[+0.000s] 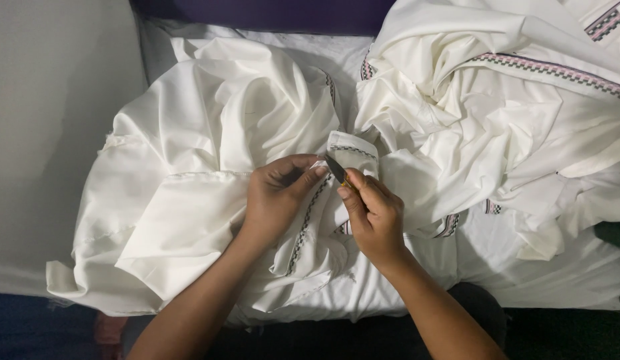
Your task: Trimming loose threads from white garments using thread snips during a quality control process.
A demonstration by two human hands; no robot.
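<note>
A white garment (190, 200) with a black-and-pink patterned trim lies rumpled in front of me. My left hand (276, 193) pinches a folded, trimmed edge of it (353, 150) between thumb and fingers. My right hand (375, 217) grips a small cutting tool (336, 170) with a dark blade and a yellow handle. The blade tip touches the cloth beside my left thumb. The rest of the tool's handle is hidden inside my fist.
A second heap of white cloth (496, 120) with the same patterned band (556, 70) fills the right side. A pale surface (50, 133) lies at the left. A dark purple edge (270, 13) runs along the back.
</note>
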